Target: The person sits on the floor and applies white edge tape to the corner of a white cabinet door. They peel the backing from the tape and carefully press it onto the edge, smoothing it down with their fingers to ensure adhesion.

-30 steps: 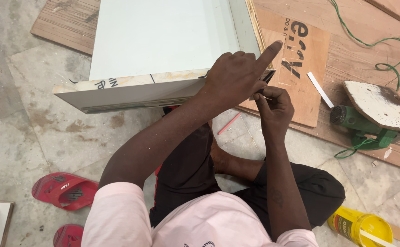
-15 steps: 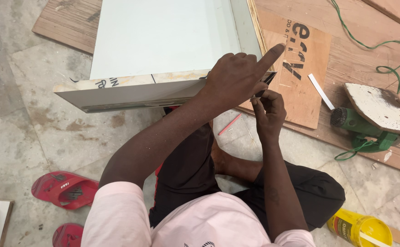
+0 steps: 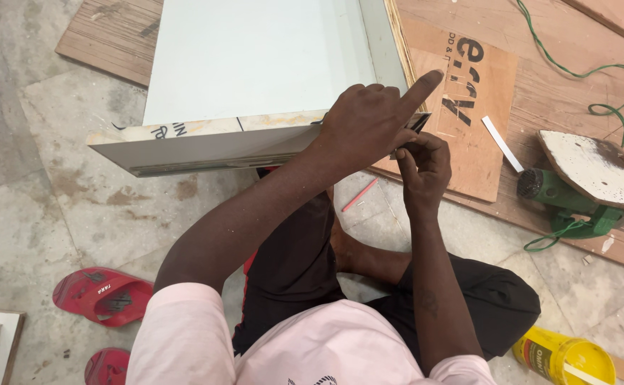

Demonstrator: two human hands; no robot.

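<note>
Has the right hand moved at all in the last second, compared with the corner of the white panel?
No. The right hand sits at the same spot under the near right corner of the white panel, just below the left hand; any shift is too slight to tell.

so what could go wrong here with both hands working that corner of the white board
1. The left hand presses the white board right beside the thin dark tool in the right hand; a slip could catch the extended finger.
2. The board seems to rest tilted over the person's lap; it might shift under pressure.
3. The green power sander and its green cord lie nearby, a possible snag.
</note>
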